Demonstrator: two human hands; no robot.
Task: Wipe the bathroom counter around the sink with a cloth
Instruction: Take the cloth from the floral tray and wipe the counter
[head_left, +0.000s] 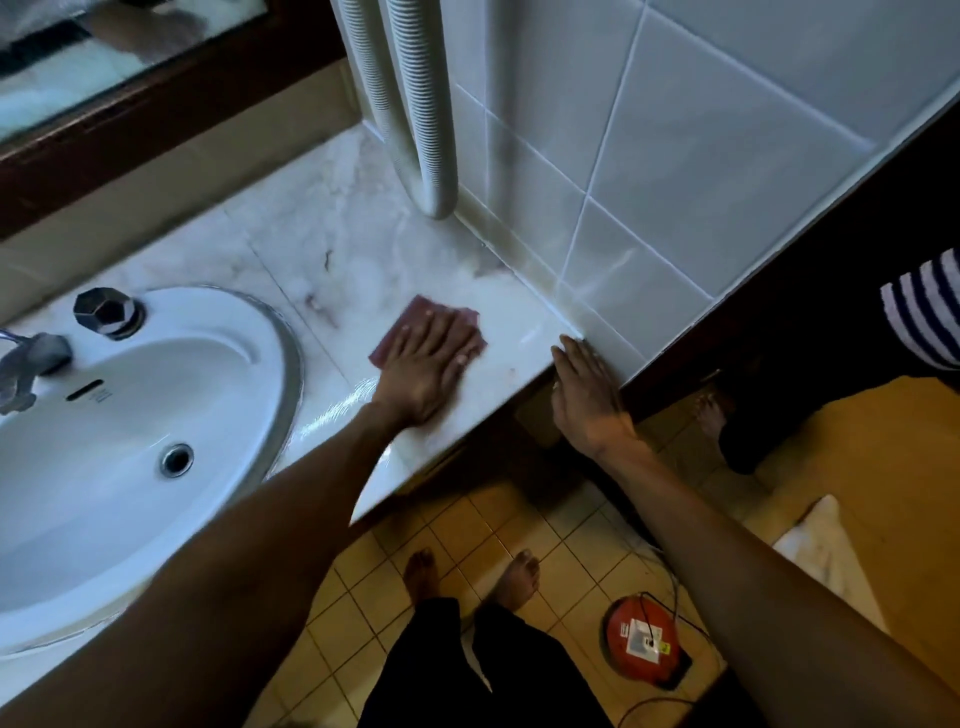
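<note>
A dark red cloth (410, 314) lies flat on the white marble counter (332, 249), to the right of the oval white sink (130, 431). My left hand (426, 366) presses down on the cloth with fingers spread, covering most of it. My right hand (587, 395) rests flat at the counter's right front corner, where the counter meets the tiled wall, and holds nothing. Wet streaks shine on the marble near the front edge.
Two ribbed white pipes (415, 104) run down the wall to the counter's back corner. A dark tap knob (106, 312) and faucet (26, 364) stand at the sink's left. A red round device (644, 639) with a cable lies on the tiled floor. Another person's foot (709, 415) stands at right.
</note>
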